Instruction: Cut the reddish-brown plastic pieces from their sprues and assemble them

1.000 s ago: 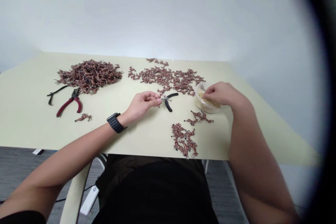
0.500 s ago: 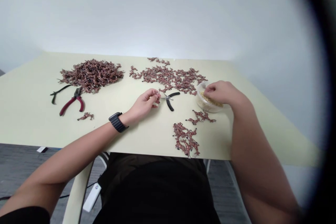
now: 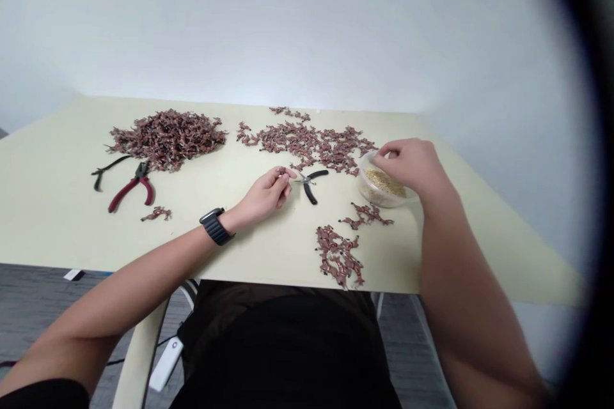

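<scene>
Pinching a brown animal figurine [image 3: 281,171] between fingers of left hand [image 3: 263,198] at mid-frame, beside black-handled pliers [image 3: 307,182]. Holding right hand [image 3: 415,163] over clear tub [image 3: 369,193] of gold-coloured bits [image 3: 386,183], right of centre; cannot tell if gripping any with curled fingers.

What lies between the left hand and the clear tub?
In the head view, black-handled pliers lie between the left hand and the tub, handles spread.
</scene>
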`<state>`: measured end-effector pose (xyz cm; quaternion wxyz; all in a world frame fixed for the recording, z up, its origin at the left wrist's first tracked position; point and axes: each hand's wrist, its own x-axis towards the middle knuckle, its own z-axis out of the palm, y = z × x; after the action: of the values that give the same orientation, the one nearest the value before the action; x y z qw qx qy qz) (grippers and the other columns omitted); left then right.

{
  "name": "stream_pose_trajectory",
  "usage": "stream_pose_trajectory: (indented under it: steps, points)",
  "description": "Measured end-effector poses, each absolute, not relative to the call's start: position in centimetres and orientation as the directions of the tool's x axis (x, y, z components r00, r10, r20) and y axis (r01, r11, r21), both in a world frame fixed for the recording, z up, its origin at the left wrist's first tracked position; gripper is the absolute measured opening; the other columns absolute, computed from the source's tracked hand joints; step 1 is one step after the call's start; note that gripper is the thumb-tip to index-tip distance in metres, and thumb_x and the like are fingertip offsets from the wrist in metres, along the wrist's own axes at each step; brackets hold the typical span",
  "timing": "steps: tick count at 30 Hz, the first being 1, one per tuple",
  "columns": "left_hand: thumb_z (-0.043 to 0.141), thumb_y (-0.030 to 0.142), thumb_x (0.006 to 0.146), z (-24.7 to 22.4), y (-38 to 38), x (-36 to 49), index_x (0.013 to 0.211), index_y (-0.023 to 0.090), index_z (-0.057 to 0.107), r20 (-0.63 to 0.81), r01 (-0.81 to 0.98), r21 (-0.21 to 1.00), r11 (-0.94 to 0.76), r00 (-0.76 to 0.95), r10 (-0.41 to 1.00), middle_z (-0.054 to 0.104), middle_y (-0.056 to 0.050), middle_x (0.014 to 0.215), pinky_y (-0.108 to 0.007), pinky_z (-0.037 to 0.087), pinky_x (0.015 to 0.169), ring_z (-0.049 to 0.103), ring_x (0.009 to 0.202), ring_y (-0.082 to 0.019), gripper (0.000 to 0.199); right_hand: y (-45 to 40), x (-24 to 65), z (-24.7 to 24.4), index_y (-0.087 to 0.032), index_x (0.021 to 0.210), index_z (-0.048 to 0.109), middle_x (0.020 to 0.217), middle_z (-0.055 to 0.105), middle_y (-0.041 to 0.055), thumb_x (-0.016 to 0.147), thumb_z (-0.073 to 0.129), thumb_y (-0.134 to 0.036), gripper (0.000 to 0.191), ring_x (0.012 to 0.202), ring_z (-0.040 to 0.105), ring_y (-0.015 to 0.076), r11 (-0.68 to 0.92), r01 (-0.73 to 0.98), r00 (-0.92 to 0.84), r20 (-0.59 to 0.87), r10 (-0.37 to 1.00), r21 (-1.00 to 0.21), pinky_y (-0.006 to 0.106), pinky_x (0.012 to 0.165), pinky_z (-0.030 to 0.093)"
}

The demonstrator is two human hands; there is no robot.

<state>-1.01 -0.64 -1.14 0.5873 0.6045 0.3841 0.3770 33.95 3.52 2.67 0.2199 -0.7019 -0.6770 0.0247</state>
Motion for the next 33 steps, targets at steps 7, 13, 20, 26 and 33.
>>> stream_pose_trajectory:
  steps: [7, 13, 20, 26, 33]
  points:
    - [0.054, 0.054, 0.108, -1.3, -0.8, -1.0, 0.107, 0.018, 0.064, 0.073, 0.073, 0.990, -0.117, 0.446, 0.892, 0.048, 0.004, 0.065, -0.023, 0.034, 0.049, 0.041, 0.050, -0.008, 0.038, -0.3, 26.8, 4.9, -0.024, 0.091, 0.075, 0.062, 0.052, -0.0015, 0.091, 0.073, -0.050, 0.026, 0.052, 0.038, 0.0122, 0.149, 0.398, -0.199, 0.074, 0.977, -0.905, 0.029, 0.051, 0.029]
    - [0.068, 0.054, 0.101, 0.1, -1.6, -0.9, 0.114, 0.014, 0.075, 0.192, 0.074, 0.969, -0.235, 0.371, 0.908, 0.054, 0.003, 0.061, -0.022, 0.031, 0.050, 0.039, 0.051, -0.007, 0.042, -1.0, 22.0, 2.6, -0.022, 0.090, 0.076, 0.060, 0.043, -0.0039, 0.089, 0.080, -0.051, 0.029, 0.054, 0.031, 0.0100, 0.023, 0.198, -0.383, -0.056, 0.922, -0.980, 0.028, 0.050, 0.021]
    - [0.075, 0.044, 0.098, 0.1, -1.7, -1.1, 0.119, 0.016, 0.080, 0.244, 0.142, 0.938, -0.316, 0.380, 0.893, 0.061, 0.002, 0.062, -0.022, 0.032, 0.053, 0.042, 0.053, -0.007, 0.036, -0.3, 21.7, 1.0, -0.022, 0.087, 0.076, 0.061, 0.042, -0.0036, 0.089, 0.081, -0.047, 0.026, 0.054, 0.028, 0.0097, -0.041, 0.163, -0.416, -0.107, 0.903, -0.986, 0.029, 0.051, 0.017]
    - [0.077, 0.043, 0.096, -0.3, -1.4, -0.9, 0.106, 0.014, 0.079, 0.265, 0.123, 0.936, -0.328, 0.364, 0.893, 0.067, -0.001, 0.067, -0.022, 0.041, 0.059, 0.057, 0.060, -0.010, 0.031, -0.5, 21.6, 1.2, -0.022, 0.085, 0.076, 0.056, 0.044, -0.0034, 0.090, 0.078, -0.049, 0.027, 0.052, 0.032, 0.0105, -0.023, 0.231, -0.407, -0.118, 0.906, -0.973, 0.029, 0.048, 0.022]
    - [0.072, 0.044, 0.098, -0.9, -1.3, -1.0, 0.104, 0.014, 0.078, 0.261, 0.179, 0.925, -0.335, 0.338, 0.904, 0.066, -0.001, 0.066, -0.023, 0.040, 0.059, 0.054, 0.058, -0.010, 0.031, -0.9, 21.0, 1.7, -0.022, 0.086, 0.075, 0.060, 0.052, -0.0015, 0.090, 0.078, -0.049, 0.027, 0.052, 0.040, 0.0111, -0.001, 0.283, -0.373, -0.111, 0.921, -0.959, 0.028, 0.047, 0.029]
